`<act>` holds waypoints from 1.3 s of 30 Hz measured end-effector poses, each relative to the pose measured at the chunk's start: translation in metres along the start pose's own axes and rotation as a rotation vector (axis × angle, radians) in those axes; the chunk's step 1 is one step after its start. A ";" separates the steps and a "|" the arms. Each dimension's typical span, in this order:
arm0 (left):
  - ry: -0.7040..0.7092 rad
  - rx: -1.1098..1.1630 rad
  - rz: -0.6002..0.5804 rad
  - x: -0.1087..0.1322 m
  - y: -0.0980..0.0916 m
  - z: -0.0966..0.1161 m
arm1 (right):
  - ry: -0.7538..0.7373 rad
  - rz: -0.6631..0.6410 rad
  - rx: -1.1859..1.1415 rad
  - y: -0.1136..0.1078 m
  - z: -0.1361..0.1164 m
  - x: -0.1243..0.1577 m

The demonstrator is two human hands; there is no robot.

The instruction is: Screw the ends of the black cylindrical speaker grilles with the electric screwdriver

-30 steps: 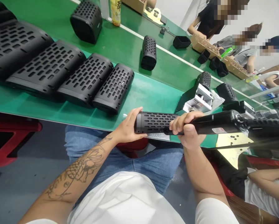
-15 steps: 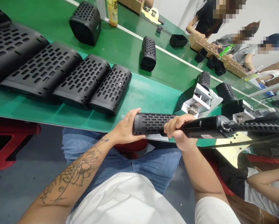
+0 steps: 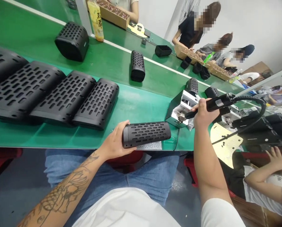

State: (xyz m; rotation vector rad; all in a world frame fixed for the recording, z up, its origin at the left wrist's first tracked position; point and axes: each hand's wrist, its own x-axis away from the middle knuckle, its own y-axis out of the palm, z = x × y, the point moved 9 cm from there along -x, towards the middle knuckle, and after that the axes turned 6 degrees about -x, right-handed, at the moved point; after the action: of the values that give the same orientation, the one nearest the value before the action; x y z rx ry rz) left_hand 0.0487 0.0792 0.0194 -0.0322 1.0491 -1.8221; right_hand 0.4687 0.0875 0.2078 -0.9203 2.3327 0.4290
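My left hand (image 3: 115,142) grips the near end of a black perforated speaker shell (image 3: 147,134) that lies along the front edge of the green bench (image 3: 143,104). My right hand (image 3: 202,115) is closed round a black electric screwdriver (image 3: 213,105) with a thick cable (image 3: 254,116), held up to the right of the shell, its tip pointing at a white and silver box (image 3: 181,107). The tool is clear of the shell.
A row of several black perforated shells (image 3: 60,97) lies to the left. More shells (image 3: 137,64) and a yellow bottle (image 3: 96,20) stand farther back. Other people work at cardboard trays (image 3: 193,56) behind. Another person's hand (image 3: 275,157) and a yellow plate (image 3: 222,142) are at right.
My right hand lifted the screwdriver off the shell's end and moved it up and right. My left hand stayed on the shell. The view tilted upward.
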 end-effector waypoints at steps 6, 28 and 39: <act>0.016 0.012 0.008 0.000 0.000 0.001 | 0.053 -0.050 -0.036 -0.008 0.022 0.014; -0.051 0.064 -0.043 0.000 0.005 -0.005 | -0.043 0.104 -0.025 -0.019 0.007 0.025; 0.089 0.113 0.228 0.002 -0.027 0.087 | -0.114 -0.013 -0.298 -0.025 -0.091 0.062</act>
State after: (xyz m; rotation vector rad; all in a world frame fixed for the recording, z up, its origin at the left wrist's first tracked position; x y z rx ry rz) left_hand 0.0665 0.0255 0.0912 0.2294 0.9672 -1.6841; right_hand 0.4131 -0.0062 0.2379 -1.0172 2.1935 0.8191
